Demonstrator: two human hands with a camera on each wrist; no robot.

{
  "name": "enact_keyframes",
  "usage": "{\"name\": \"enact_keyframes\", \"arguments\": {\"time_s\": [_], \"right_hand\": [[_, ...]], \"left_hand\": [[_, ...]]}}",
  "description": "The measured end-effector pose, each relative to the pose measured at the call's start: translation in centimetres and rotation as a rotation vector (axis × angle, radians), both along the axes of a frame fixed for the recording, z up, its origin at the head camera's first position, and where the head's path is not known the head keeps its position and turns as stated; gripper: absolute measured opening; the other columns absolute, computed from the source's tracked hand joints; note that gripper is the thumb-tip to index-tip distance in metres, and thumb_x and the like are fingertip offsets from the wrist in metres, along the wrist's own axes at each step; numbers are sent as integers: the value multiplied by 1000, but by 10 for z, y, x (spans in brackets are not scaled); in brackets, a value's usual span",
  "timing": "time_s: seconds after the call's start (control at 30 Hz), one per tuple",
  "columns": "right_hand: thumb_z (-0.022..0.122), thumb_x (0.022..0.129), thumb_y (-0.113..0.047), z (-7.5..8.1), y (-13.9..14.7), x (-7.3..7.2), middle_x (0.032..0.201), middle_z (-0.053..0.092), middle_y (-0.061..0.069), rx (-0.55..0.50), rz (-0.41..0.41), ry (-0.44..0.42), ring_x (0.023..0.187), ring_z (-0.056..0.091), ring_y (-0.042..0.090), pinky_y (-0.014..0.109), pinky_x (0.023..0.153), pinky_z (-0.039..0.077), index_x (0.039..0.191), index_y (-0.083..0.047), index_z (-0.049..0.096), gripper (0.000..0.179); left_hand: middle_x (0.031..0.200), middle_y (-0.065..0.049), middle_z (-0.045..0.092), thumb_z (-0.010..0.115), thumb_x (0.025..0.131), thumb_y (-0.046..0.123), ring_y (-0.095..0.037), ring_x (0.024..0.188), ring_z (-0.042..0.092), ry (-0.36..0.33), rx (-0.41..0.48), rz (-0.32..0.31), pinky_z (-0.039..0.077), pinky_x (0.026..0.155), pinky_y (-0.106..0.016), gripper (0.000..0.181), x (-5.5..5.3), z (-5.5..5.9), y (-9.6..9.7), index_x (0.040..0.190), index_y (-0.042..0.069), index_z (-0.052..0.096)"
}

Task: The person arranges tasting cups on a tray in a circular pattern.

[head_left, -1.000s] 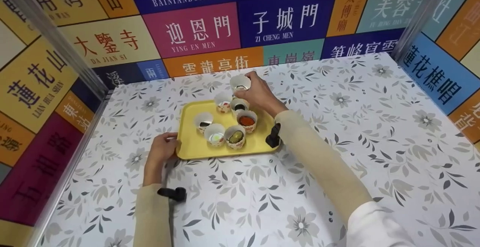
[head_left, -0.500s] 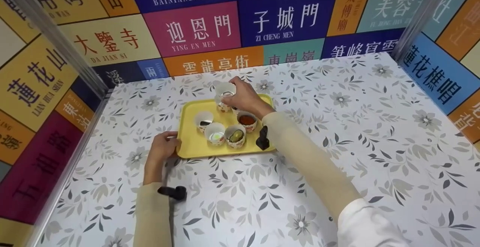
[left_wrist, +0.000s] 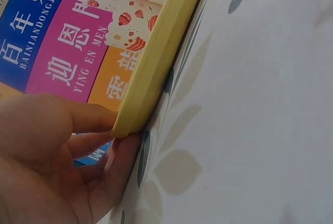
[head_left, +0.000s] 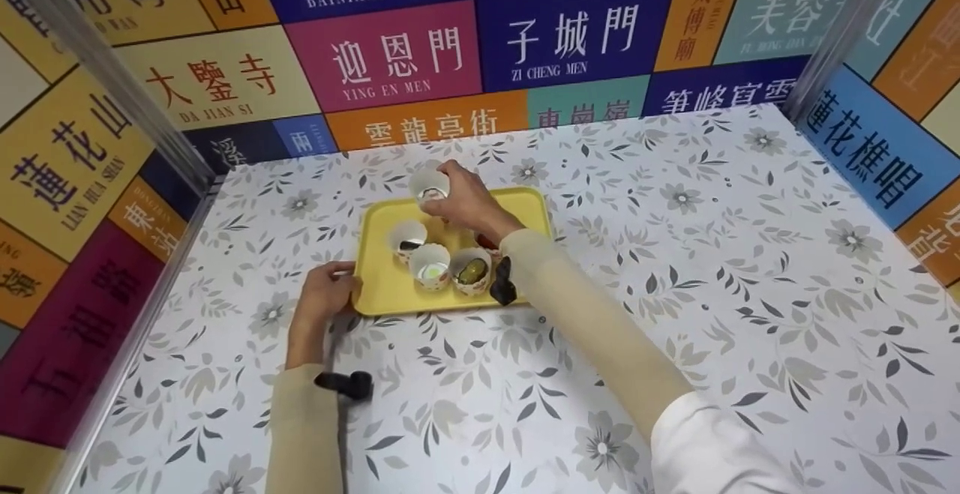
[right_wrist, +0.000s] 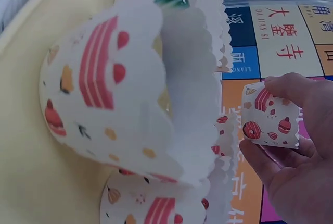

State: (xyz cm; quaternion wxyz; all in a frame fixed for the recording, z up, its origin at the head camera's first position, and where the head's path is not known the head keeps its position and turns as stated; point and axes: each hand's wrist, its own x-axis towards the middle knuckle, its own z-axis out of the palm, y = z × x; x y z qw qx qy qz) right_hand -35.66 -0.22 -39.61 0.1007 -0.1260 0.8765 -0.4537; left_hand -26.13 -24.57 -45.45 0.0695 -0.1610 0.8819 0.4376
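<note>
A yellow tray (head_left: 375, 284) lies on the table with several paper cups on it. My left hand (head_left: 326, 290) pinches the tray's left edge between thumb and fingers, close over the tabletop in the left wrist view. At the tray's back edge, my right hand (head_left: 474, 198) grips a white paper cup (head_left: 426, 183) printed with cakes and sweets, raised in the right wrist view. Nearer stand a cup with a dark piece (head_left: 407, 235), a cup with a pale green bit (head_left: 430, 261) and a cup with a greenish oval (head_left: 472, 273). My right arm partly hides a red-filled cup.
A white tablecloth (head_left: 600, 351) with grey leaves and flowers covers the table all round the tray. Behind it rises a wall (head_left: 405, 55) of coloured panels with lettering. Clear corner strips (head_left: 176, 149) stand at the table's far corners.
My right hand has carried the paper cup leftward along the tray's back edge, and now covers the cups behind it. My left hand stays at the tray's left edge.
</note>
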Motion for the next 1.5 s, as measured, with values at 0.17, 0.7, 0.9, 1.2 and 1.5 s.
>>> {"name": "enact_keyframes", "arguments": {"time_s": [0.17, 0.7, 0.9, 1.2, 1.5], "right_hand": [[73, 91, -30, -2, -5, 1, 148, 50, 8, -17, -13, 37, 124, 54, 21, 39, 107, 45, 148, -13, 42, 68], [77, 89, -23, -8, -27, 2, 149, 46, 9, -13, -9, 69, 136, 46, 22, 35, 115, 39, 146, -12, 45, 66], [74, 91, -24, -7, -28, 3, 154, 41, 9, 16, 25, 62, 142, 41, 22, 35, 118, 37, 150, -12, 41, 68], [71, 91, -24, -5, -26, 1, 150, 43, 12, 110, 61, 111, 138, 45, 23, 35, 116, 38, 151, -8, 39, 69], [72, 90, -28, -7, -29, 1, 150, 45, 11, 135, 66, 92, 137, 45, 24, 36, 116, 38, 151, -8, 40, 71]], "left_hand": [[124, -25, 65, 54, 93, 11, -18, 88, 63, 49, 17, -6, 49, 67, -19, 44, 2, -1, -1, 135, -1, 60], [130, -26, 62, 53, 95, 13, -23, 97, 64, 8, 6, -12, 52, 74, -25, 44, 3, 0, -3, 138, -1, 58], [125, -24, 63, 53, 95, 12, -18, 88, 64, 19, 19, -1, 51, 68, -23, 44, 1, 0, -2, 136, 0, 59], [127, -23, 63, 53, 93, 11, -17, 84, 62, 10, 35, 8, 50, 65, -22, 45, 1, 1, 1, 137, 1, 58], [125, -22, 63, 52, 93, 11, -18, 87, 63, -12, 30, 26, 51, 67, -23, 46, 2, 2, 2, 137, 0, 58]]}}
